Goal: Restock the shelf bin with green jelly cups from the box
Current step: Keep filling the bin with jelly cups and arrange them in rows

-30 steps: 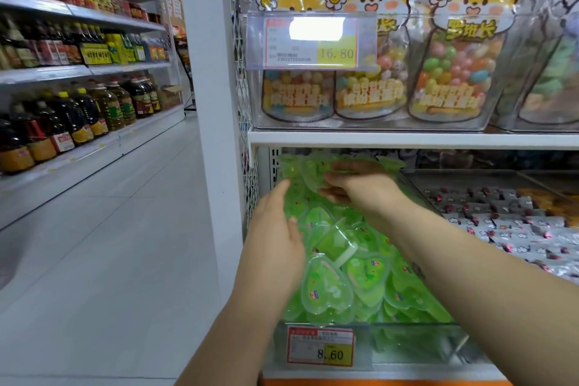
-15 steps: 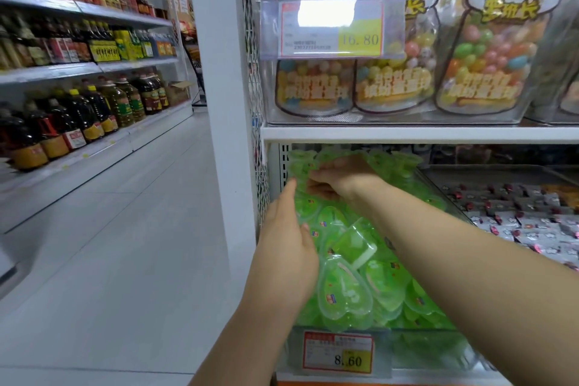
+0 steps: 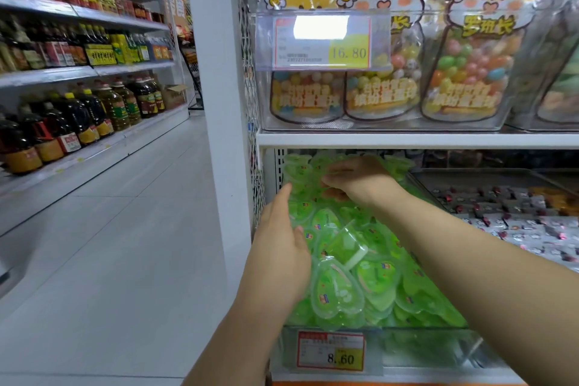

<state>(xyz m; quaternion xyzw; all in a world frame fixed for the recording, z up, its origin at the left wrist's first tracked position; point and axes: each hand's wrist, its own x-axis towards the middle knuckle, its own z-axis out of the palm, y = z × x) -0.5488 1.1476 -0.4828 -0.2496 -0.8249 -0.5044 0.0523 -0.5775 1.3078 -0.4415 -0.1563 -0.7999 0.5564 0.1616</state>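
The green jelly cups (image 3: 360, 260) lie in a high heap inside the clear shelf bin (image 3: 423, 351), which stands on the lower shelf at about 5 o'clock in my view. The heap rises above the front wall of the bin and reaches almost to the shelf board (image 3: 407, 139) over it. On the front wall is a price tag (image 3: 332, 354) with 8.60.

My two hands are apart, both on the heap. My left hand (image 3: 282, 247) is at the 9 o'clock side of the heap, with straight fingers pointing to 12 o'clock and the palm flat against the cups. It holds nothing. My right hand (image 3: 357, 180) is at the 12 o'clock end of the heap, just under the shelf board. Its fingers are bent down onto the cups and point to 9 o'clock. I cannot tell whether they pinch a cup or only press on it.

At 3 o'clock from the bin is another bin with small wrapped sweets (image 3: 517, 213). On the shelf above stand candy bags (image 3: 470, 56) with a cartoon animal, behind a tag (image 3: 322, 42) with 16.80. At 9 o'clock, across the floor (image 3: 109, 260), stand oil bottles (image 3: 94, 116).
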